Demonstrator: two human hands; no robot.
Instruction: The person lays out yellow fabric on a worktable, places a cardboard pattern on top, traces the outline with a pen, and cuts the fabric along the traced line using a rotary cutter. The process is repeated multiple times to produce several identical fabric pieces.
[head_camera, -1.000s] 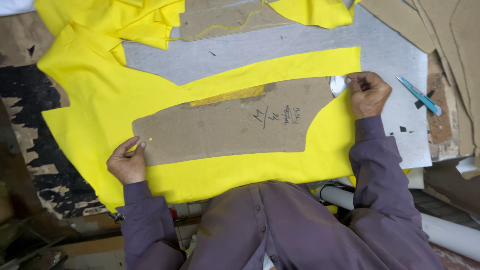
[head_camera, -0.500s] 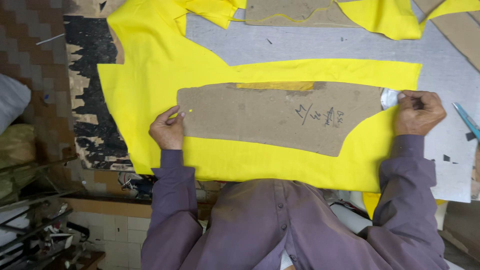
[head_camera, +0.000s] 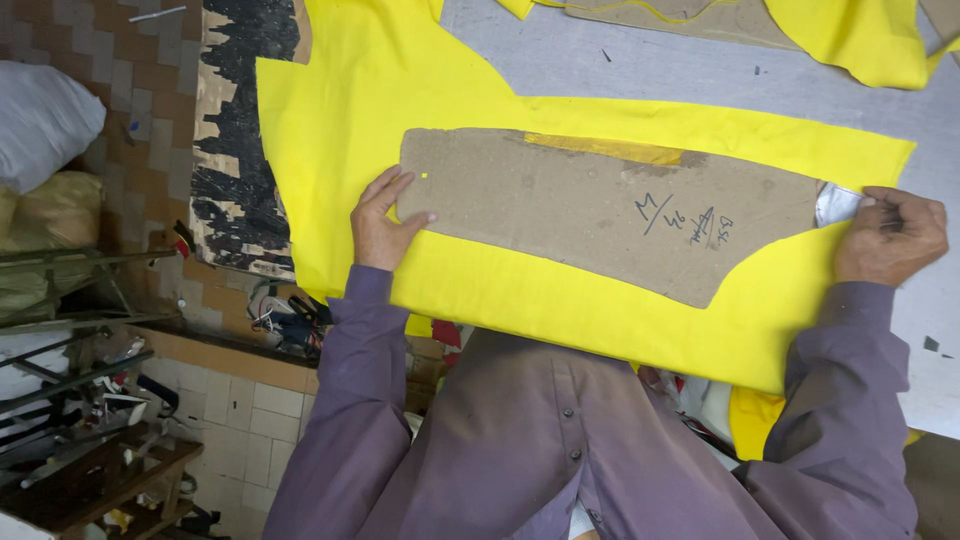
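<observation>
A long brown cardboard pattern (head_camera: 590, 205) with handwriting lies flat on yellow fabric (head_camera: 400, 90) spread over the grey table (head_camera: 640, 65). My left hand (head_camera: 382, 222) rests on the pattern's left end, fingers spread, pressing it down. At the pattern's right tip my right hand (head_camera: 890, 237) pinches the end, where a whitish taped patch (head_camera: 838, 205) shows. A strip of yellow tape (head_camera: 605, 149) runs along the pattern's top edge. Purple sleeves cover both my arms.
More yellow pieces (head_camera: 850, 35) and another cardboard pattern (head_camera: 650, 15) lie at the far side of the table. The worn table edge (head_camera: 235, 130) is at left. Beyond it are a tiled floor, a white sack (head_camera: 40, 120) and metal clutter (head_camera: 80, 400).
The view has swung left, so the pattern and cloth sit further right in frame. My left hand now lies flat on the pattern's end; my right hand stays at the right tip.
</observation>
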